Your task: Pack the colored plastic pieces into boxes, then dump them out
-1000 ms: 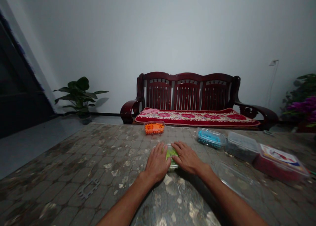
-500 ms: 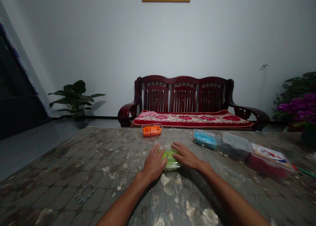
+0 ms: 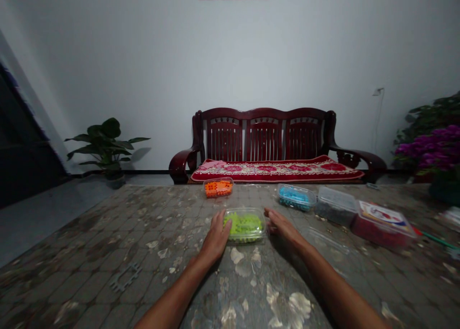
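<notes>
A clear plastic box (image 3: 245, 238) holding lime-green toy pieces (image 3: 245, 223) stands on the table in front of me, its lid shut or its top covered as far as I can tell. My left hand (image 3: 216, 234) grips its left end, thumb at the near corner and fingers along the side. Close by the right end is my right hand (image 3: 283, 226), fingers loosely bent and apart, holding nothing; its thumb is hidden. A grey, square-shaped toy piece (image 3: 125, 277) lies flat at the left of the table.
A box of orange pieces (image 3: 218, 188) stands at the back. To the right are a box of blue pieces (image 3: 295, 198), a dark-filled box (image 3: 336, 207) and a red-filled box (image 3: 383, 226). A transparent lid (image 3: 328, 242) lies near my right forearm. Beyond the patterned table (image 3: 179, 290) stands a wooden bench (image 3: 264, 132).
Both hands have drawn back from the top of the box of green pieces to its two ends, uncovering the green pieces. The view has shifted slightly.
</notes>
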Demonstrator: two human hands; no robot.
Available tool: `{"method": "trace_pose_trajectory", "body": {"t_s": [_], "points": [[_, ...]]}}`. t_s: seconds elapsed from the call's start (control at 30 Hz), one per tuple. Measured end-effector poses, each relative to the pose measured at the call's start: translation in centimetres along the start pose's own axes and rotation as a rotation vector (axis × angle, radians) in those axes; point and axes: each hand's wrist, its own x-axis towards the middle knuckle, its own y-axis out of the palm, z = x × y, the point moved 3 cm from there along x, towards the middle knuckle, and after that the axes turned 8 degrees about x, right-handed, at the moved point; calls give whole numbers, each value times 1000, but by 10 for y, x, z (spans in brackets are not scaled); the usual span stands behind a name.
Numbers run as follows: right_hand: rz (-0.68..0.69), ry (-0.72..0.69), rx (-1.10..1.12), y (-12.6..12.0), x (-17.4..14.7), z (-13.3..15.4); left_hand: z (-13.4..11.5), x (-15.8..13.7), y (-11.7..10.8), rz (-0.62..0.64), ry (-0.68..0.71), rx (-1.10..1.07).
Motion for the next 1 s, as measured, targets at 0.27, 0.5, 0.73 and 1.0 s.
{"method": "trace_pose_trajectory", "body": {"t_s": [0.27, 0.5, 0.73, 1.0], "points": [[-214, 86, 169, 17, -28, -6, -5, -39, -12, -108, 38, 125], [-508, -48, 106, 13, -43, 20, -32, -26, -17, -146, 199, 241], [-273, -327, -17, 28, -53, 40, -48, 17, 12, -150, 180, 260], [-254, -332, -56, 30, -47, 37, -62, 83, 52, -140, 221, 276]]}}
